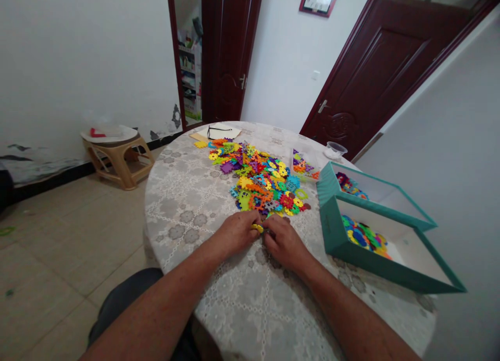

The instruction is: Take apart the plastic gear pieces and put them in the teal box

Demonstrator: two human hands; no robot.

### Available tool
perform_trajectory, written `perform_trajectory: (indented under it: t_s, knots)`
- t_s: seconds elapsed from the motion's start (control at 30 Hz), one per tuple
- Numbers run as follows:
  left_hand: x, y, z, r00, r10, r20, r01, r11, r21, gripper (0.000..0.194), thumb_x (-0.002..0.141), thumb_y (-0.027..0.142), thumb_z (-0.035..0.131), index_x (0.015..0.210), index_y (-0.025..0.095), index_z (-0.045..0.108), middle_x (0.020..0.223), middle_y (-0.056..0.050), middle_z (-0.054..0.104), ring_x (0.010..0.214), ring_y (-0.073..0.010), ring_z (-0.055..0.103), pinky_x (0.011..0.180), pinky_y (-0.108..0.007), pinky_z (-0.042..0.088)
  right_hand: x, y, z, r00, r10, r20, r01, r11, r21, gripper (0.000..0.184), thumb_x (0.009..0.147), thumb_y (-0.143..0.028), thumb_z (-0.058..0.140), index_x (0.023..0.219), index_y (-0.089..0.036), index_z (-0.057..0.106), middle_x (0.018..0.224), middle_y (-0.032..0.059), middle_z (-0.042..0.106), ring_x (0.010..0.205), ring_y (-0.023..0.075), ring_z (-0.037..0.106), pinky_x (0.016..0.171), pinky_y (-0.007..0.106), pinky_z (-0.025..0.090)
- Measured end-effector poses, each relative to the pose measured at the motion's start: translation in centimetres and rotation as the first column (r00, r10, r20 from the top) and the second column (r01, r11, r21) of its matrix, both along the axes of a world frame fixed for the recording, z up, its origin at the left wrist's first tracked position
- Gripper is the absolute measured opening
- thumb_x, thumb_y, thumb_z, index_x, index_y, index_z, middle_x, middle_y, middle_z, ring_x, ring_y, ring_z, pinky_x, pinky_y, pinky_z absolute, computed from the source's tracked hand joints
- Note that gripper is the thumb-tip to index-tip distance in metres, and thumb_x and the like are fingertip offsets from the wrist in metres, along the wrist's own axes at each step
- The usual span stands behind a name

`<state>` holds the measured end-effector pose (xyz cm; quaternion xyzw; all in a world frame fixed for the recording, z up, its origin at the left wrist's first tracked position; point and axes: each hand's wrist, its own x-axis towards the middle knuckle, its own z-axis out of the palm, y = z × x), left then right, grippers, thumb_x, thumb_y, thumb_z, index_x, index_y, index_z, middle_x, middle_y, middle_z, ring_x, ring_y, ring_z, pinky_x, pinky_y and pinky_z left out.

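Observation:
My left hand [242, 228] is closed on a small yellow plastic building piece [258, 228] at the near edge of a colourful heap. Pressed close against it from the right, my right hand [284, 241] has its fingers curled in a pinch. What the right fingers hold is mostly hidden; a bit of something dark shows between the hands. Just beyond both hands spreads the pile of notched plastic pieces [255, 176], in yellow, orange, green, blue, purple and red.
A green box [371, 262] and its lid-like second tray [398, 194] stand at right, both holding pieces. Behind them are a clear container [302, 165] and a plastic bowl [336, 148]. Glasses [219, 129] lie on paper at the far edge. A stool [121, 160] stands left of the table.

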<state>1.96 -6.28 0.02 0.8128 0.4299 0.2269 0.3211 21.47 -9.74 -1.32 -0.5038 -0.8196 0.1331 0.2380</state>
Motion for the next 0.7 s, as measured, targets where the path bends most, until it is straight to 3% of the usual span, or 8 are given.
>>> perform_trajectory:
  t_s: [0.13, 0.37, 0.47, 0.53, 0.6, 0.63, 0.7]
  knots:
    - [-0.3, -0.1, 0.2, 0.996, -0.001, 0.085, 0.004, 0.999, -0.04, 0.016, 0.083, 0.017, 0.064, 0.098, 0.023, 0.064, 0.095, -0.001, 0.073, 0.087, -0.0181, 0.065, 0.076, -0.027, 0.046, -0.1, -0.6, 1.3, 0.993, 0.045, -0.107, -0.043, 0.999, 0.021, 0.013, 0.093, -0.014, 0.059, 0.1, -0.02, 0.069, 0.095, 0.0051, 0.065, 0.093, 0.0205, 0.06, 0.083, 0.031, 0.044]
    - [0.6, 0.3, -0.3, 0.985, -0.11, 0.131, 0.1, 0.992, 0.082, 0.042, 0.08, 0.013, 0.061, 0.12, 0.026, 0.069, 0.121, -0.005, 0.075, 0.113, -0.0245, 0.068, 0.102, -0.037, 0.05, -0.4, -0.6, 1.8, 0.999, 0.014, -0.042, -0.012, 0.999, 0.041, 0.018, 0.101, -0.024, 0.056, 0.114, -0.024, 0.067, 0.109, 0.0054, 0.074, 0.097, 0.0215, 0.067, 0.085, 0.031, 0.049]
    - [0.8, 0.7, -0.5, 0.975, -0.128, 0.18, 0.109, 0.988, 0.11, 0.044, 0.084, 0.019, 0.062, 0.127, 0.027, 0.067, 0.12, -0.005, 0.075, 0.107, -0.0235, 0.07, 0.1, -0.037, 0.054, 0.4, -0.4, 2.6, 1.0, -0.022, 0.011, 0.02, 0.995, 0.094, 0.017, 0.102, -0.025, 0.054, 0.114, -0.023, 0.066, 0.107, 0.0056, 0.075, 0.096, 0.0219, 0.068, 0.084, 0.031, 0.05]
    - [0.7, 0.8, -0.7, 0.978, -0.103, 0.183, 0.079, 0.988, 0.136, 0.041, 0.09, 0.024, 0.06, 0.131, 0.025, 0.065, 0.114, -0.006, 0.075, 0.098, -0.0216, 0.071, 0.093, -0.036, 0.056, 1.6, -0.6, 3.7, 0.994, -0.109, 0.028, 0.104, 0.983, 0.151, 0.016, 0.104, -0.028, 0.052, 0.11, -0.021, 0.066, 0.099, 0.0059, 0.073, 0.088, 0.0213, 0.067, 0.079, 0.03, 0.049]
    - [0.5, 0.9, -1.0, 0.987, -0.063, 0.147, 0.033, 0.98, 0.198, 0.035, 0.095, 0.026, 0.058, 0.129, 0.023, 0.065, 0.112, -0.007, 0.074, 0.096, -0.0214, 0.07, 0.092, -0.037, 0.056, 3.6, -0.8, 5.1, 0.964, -0.266, 0.018, 0.251, 0.929, 0.272, 0.02, 0.106, -0.033, 0.05, 0.106, -0.02, 0.065, 0.093, 0.0062, 0.071, 0.082, 0.0205, 0.065, 0.075, 0.03, 0.046]
    - [0.4, 0.9, -1.1, 0.992, -0.05, 0.115, 0.021, 0.97, 0.242, 0.032, 0.096, 0.025, 0.056, 0.126, 0.022, 0.066, 0.114, -0.008, 0.074, 0.101, -0.0224, 0.069, 0.096, -0.039, 0.055, 4.9, -0.9, 5.8, 0.934, -0.357, -0.001, 0.334, 0.872, 0.357, 0.021, 0.106, -0.035, 0.05, 0.105, -0.019, 0.065, 0.093, 0.0066, 0.071, 0.082, 0.0205, 0.064, 0.076, 0.03, 0.046]
    - [0.3, 0.9, -1.2, 0.999, -0.042, 0.03, 0.03, 0.945, 0.326, 0.027, 0.097, 0.021, 0.054, 0.12, 0.021, 0.068, 0.118, -0.009, 0.072, 0.113, -0.0249, 0.065, 0.105, -0.043, 0.051, 7.7, -1.0, 6.9, 0.842, -0.537, -0.048, 0.481, 0.708, 0.517, 0.023, 0.105, -0.036, 0.05, 0.104, -0.019, 0.065, 0.091, 0.0076, 0.07, 0.084, 0.022, 0.063, 0.078, 0.032, 0.045]
